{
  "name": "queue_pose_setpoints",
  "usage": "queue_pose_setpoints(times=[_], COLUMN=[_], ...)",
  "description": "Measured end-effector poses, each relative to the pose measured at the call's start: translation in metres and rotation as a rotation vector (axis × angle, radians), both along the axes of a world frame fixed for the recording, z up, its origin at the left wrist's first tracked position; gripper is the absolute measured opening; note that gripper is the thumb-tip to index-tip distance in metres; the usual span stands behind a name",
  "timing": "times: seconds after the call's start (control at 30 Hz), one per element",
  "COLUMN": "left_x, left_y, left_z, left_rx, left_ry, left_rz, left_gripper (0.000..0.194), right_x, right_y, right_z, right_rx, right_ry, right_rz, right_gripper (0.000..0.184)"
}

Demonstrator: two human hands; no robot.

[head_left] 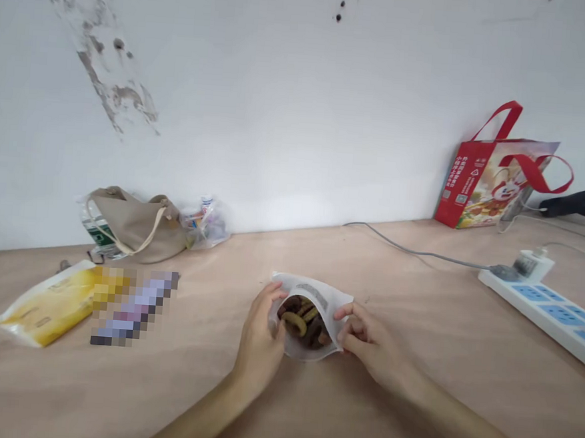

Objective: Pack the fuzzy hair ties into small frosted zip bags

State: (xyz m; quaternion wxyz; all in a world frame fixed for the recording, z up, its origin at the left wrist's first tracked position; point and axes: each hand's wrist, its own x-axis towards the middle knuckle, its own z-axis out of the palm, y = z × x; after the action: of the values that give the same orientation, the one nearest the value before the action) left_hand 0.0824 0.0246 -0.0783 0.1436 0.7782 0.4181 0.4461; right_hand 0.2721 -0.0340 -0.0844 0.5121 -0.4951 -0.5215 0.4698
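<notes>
On the bench in front of me, my left hand and my right hand stand apart, each pinching 1 side of a white pouch. That opposing pull is what keeps the pouch's mouth spread, so the dark rings of food inside show. The pouch sits between my hands, low over the bench, though I cannot tell whether it rests on it. Off to my left lie a yellow packet and, just beside it, a blurred object I cannot make out. A beige cloth bag and a see-through plastic bag sit against the wall. To my right is a white power strip with a grey cable, and a red-handled tote bag stands propped against the wall, which holds it upright.
</notes>
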Motion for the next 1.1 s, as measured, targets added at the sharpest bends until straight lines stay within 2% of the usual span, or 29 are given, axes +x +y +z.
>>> queue_pose_setpoints(times=[0.1,0.17,0.3,0.4,0.63,0.8,0.97,1.0,1.1], left_x=[-0.005,-0.006,-0.002,0.001,0.007,0.004,-0.021,-0.027,-0.038], left_y=[-0.001,-0.004,-0.011,-0.014,-0.015,-0.018,-0.018,-0.016,-0.007], left_z=[-0.006,-0.007,-0.004,-0.002,0.000,0.006,0.020,0.023,0.028], left_rx=[0.089,0.117,0.123,0.098,-0.040,-0.184,-0.409,-0.446,-0.508], left_ry=[0.176,0.258,0.359,0.364,0.301,0.256,0.058,-0.020,-0.208], left_rz=[-0.105,-0.167,-0.314,-0.406,-0.459,-0.455,-0.431,-0.391,-0.097], left_gripper=[0.065,0.073,0.075,0.078,0.083,0.078,0.062,0.054,0.030], right_x=[0.004,0.007,0.008,0.006,0.000,0.001,0.025,0.031,0.044], right_y=[0.001,0.002,0.001,0.001,0.004,0.004,0.004,0.005,0.006], right_z=[0.004,0.007,0.008,0.005,0.000,0.001,-0.001,-0.003,-0.007], right_rx=[0.018,0.024,0.018,0.007,-0.030,-0.036,-0.054,-0.063,-0.097], right_ry=[0.036,0.051,0.068,0.075,0.052,0.003,-0.126,-0.166,-0.294], right_rz=[-0.022,-0.030,-0.009,0.023,0.091,0.118,0.066,0.043,-0.008], right_gripper=[0.020,0.021,0.021,0.021,0.015,0.013,0.018,0.017,0.025])
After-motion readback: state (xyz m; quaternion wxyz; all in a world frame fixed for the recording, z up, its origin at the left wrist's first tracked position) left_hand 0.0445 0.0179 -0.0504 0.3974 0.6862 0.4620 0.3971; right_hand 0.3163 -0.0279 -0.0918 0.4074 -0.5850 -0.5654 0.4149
